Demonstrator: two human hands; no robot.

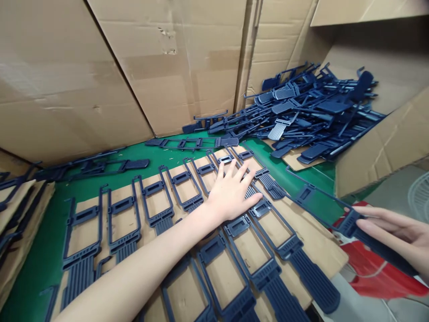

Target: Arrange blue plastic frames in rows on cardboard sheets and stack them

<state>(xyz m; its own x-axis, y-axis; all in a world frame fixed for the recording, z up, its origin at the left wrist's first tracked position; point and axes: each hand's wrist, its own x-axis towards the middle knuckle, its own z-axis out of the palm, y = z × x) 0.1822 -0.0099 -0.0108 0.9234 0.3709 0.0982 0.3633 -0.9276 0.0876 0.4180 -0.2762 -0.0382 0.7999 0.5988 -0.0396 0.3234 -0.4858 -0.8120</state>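
Rows of dark blue plastic frames (122, 205), each with a ribbed paddle-shaped end, lie side by side on a cardboard sheet (311, 223). My left hand (231, 190) rests palm down on the frames at the far right of the sheet, its fingers spread; it covers parts of the frames beneath. At the right edge my right hand (398, 232) grips another blue plastic frame (318, 201) by its paddle end, between thumb and fingers. That frame is held out over the right side of the sheet, its open rectangle pointing away from me.
A heap of the same blue pieces (311, 107) spills from a cardboard box (378, 143) at the back right. Cardboard walls (187, 58) stand behind the green tabletop (147, 174). Stacked cardboard sheets with pieces (25, 241) lie at left. Something red (372, 268) sits below my right hand.
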